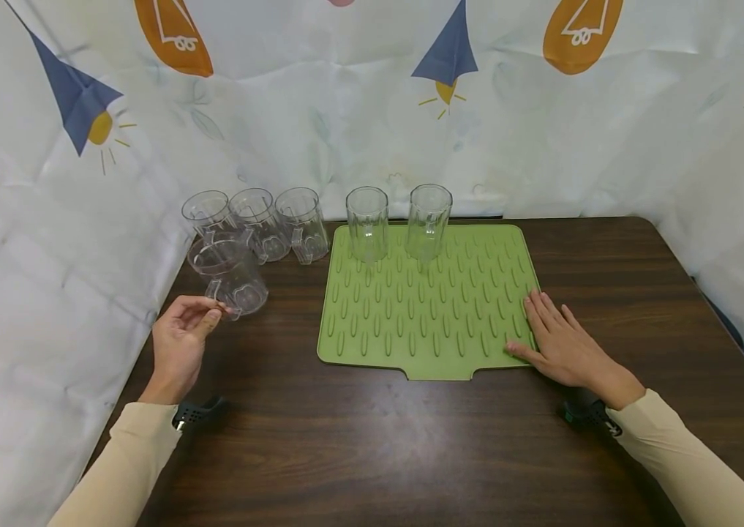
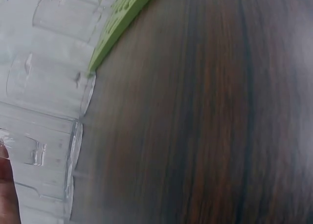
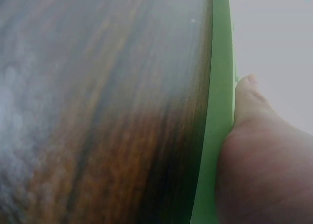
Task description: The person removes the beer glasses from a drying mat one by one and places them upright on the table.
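Observation:
My left hand (image 1: pixel 182 338) pinches the handle of a clear glass mug (image 1: pixel 240 282) at the left side of the table. In the left wrist view a fingertip (image 2: pixel 4 153) shows by the mug's handle at the left edge. My right hand (image 1: pixel 562 345) lies with its fingers straight on the right edge of a green drying mat (image 1: pixel 424 315). The right wrist view shows its thumb side along the mat's edge (image 3: pixel 217 101). At the mat's back stand two upright glass mugs, one mug (image 1: pixel 368 227) left of the other mug (image 1: pixel 429 227).
Behind the held mug stand three more clear mugs in a row: a left mug (image 1: pixel 207 208), a middle mug (image 1: pixel 260 223) and a right mug (image 1: pixel 306 225). The dark wooden table (image 1: pixel 372 446) ends at a white printed cloth (image 1: pixel 292 110) behind and at the sides.

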A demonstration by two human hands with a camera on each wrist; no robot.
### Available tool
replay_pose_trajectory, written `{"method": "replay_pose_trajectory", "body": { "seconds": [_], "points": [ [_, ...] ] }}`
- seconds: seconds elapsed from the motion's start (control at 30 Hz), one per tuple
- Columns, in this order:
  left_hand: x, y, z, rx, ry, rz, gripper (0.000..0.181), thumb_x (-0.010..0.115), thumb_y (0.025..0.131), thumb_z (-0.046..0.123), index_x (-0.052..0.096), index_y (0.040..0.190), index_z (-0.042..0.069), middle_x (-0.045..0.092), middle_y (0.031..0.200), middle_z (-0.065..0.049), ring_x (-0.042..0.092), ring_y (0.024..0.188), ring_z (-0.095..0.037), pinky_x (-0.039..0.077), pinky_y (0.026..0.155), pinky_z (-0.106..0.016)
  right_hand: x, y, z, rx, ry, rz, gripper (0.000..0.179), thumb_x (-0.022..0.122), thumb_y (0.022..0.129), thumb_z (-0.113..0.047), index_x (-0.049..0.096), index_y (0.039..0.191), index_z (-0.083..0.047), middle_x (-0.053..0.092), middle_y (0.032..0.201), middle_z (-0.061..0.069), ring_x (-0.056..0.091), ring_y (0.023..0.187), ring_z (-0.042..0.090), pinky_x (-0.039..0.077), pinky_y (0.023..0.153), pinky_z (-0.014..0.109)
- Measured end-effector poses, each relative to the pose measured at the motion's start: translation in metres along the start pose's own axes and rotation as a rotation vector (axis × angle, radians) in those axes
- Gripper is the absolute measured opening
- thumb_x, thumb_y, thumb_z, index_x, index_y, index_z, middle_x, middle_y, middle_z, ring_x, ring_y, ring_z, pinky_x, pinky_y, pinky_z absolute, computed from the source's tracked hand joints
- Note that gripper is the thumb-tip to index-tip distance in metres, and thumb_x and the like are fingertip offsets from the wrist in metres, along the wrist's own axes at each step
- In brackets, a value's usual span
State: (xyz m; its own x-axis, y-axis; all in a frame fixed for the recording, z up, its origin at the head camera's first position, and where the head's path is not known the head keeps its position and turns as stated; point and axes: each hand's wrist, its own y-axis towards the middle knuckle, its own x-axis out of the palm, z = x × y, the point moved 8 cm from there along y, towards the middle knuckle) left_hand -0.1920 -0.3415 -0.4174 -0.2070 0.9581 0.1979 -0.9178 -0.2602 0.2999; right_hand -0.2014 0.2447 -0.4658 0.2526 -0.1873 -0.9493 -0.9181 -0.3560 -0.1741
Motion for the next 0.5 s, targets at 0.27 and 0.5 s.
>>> {"method": "replay_pose_trajectory", "body": {
  "seconds": [0.27, 0.5],
  "points": [
    [-0.016, 0.001, -0.002, 0.006, -0.01, 0.032, 0.015, 0.061, 0.092, -0.02, 0.064, 0.099, -0.007, 0.078, 0.089, -0.006, 0.077, 0.084, -0.014, 0.062, 0.081, -0.018, 0.001, 0.0, 0.0, 0.002, -0.008, 0.002, 0.098, 0.048, 0.103, -0.063, 0.009, 0.164, 0.004, 0.002, 0.173, 0.027, 0.006, 0.161, 0.047, 0.008, 0.128, 0.07],
    [-0.027, 0.003, -0.002, -0.015, 0.072, 0.09, 0.011, 0.061, 0.092, -0.02, 0.062, 0.101, -0.014, 0.078, 0.089, -0.005, 0.075, 0.083, -0.013, 0.062, 0.08, -0.017, 0.002, -0.001, 0.0, 0.005, -0.003, -0.008, 0.098, 0.047, 0.103, -0.063, 0.007, 0.164, 0.002, -0.001, 0.174, 0.026, 0.003, 0.162, 0.046, 0.006, 0.128, 0.07]
  ]
}}
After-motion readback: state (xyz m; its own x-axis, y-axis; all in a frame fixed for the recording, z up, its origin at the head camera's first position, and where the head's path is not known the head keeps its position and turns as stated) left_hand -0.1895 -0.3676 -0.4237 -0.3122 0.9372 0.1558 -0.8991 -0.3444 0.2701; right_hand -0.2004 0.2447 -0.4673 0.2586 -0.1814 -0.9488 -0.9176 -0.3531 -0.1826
